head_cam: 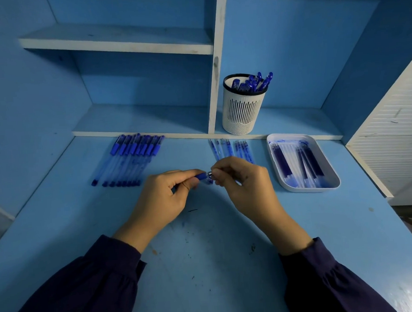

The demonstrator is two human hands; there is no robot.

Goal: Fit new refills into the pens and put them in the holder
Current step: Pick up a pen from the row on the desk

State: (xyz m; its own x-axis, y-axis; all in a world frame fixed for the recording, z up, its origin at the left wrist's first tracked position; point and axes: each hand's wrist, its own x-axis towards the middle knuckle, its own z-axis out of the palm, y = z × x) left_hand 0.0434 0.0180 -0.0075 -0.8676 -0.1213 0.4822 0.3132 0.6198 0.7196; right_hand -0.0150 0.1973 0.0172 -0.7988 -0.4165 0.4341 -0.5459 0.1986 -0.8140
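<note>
Two dark sleeves, the left sleeve and the right sleeve, come in from the near edge of the blue worktop. Both forearms point inward, so the hands meet above the middle of the worktop.

The left hand is turned with its back up and its fingers curled. Its grip is closed around the blue end of a pen, between the thumb and the fingers. The right hand faces it, also curled, and its grip pinches the silver tip of the same pen with the fingertips. The pen lies about level between the two hands, a little above the worktop.

Near the back edge, on the left, a row of pens lies side by side. Just behind the right hand, some loose refills lie on the worktop. Toward the right edge is a white tray with more refills in it.

The white holder stands upright on the low shelf behind the worktop. It is just right of the upright divider and has several finished pens in it.
</note>
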